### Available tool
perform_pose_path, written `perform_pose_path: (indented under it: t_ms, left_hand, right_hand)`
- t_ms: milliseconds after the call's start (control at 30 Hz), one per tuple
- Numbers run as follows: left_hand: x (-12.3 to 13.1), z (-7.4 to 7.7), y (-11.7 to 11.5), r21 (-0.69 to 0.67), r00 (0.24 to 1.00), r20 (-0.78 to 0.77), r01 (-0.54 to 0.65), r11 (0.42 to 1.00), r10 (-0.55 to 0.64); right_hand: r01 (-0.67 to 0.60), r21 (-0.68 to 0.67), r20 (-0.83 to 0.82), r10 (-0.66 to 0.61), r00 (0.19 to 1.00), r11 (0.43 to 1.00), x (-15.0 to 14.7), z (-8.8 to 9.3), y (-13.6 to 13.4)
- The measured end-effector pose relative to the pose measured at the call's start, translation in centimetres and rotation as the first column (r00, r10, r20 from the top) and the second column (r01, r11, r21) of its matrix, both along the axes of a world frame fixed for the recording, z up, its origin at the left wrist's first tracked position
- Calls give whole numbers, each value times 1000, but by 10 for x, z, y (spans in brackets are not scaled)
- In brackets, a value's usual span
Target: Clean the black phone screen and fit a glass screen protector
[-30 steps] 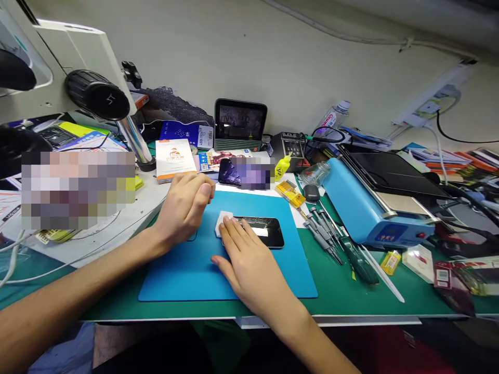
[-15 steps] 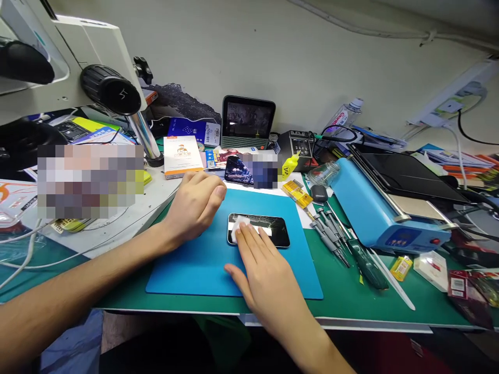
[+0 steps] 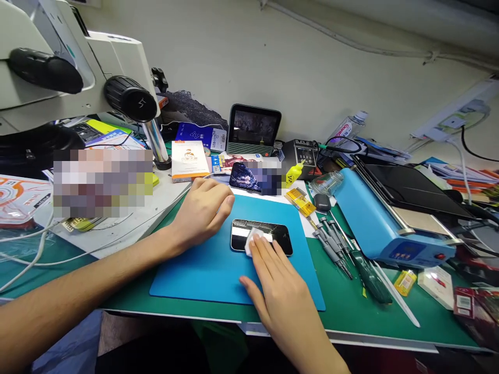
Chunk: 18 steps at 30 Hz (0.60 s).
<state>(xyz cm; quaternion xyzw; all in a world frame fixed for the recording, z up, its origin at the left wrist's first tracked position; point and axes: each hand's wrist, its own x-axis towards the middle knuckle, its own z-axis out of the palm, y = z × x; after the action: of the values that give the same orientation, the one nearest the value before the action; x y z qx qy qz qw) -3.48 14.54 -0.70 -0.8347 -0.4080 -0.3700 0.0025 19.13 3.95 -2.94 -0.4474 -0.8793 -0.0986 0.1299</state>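
Observation:
A black phone (image 3: 261,234) lies screen up on a blue mat (image 3: 198,265). My right hand (image 3: 278,280) rests flat on the mat, its stretched fingers pressing a small white wipe (image 3: 251,240) onto the phone's screen. My left hand (image 3: 202,210) lies curled on the mat just left of the phone, fingers bent under, thumb near the phone's top left corner; nothing shows in it.
A microscope (image 3: 74,67) overhangs the far left. Several screwdrivers (image 3: 333,246) and a blue machine (image 3: 385,223) lie to the right. A small screen (image 3: 255,124), boxes (image 3: 187,158), a yellow bottle (image 3: 293,171) and a second phone (image 3: 244,176) stand behind the mat.
My right hand has slid the white wipe from the phone's left end rightwards along the screen. My left hand has barely moved; the view has shifted.

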Motion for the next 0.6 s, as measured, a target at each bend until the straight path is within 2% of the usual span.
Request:
perform_pose_path:
  t_ms: [100,300,500,600]
  left_hand:
    - [-1,-1,1,20,1000,-18,-2,1000,2]
    - [1,-4,0,45,997,-71,1,999,2]
    - [2,-5,0,90,993,-115,-18,996,29]
    - [2,-7,-1,95,988,-148,-19,995,33]
  right_hand:
    - [-14,5,20,13,1000,1000,5,-1,-5]
    - [56,-34,-28,-57,998,998,0,-3,28]
    - [-2,-14,-8,2,1000,1000,16,0,-9]
    - [18,-27,-28,-19,999,999,15,0,-5]
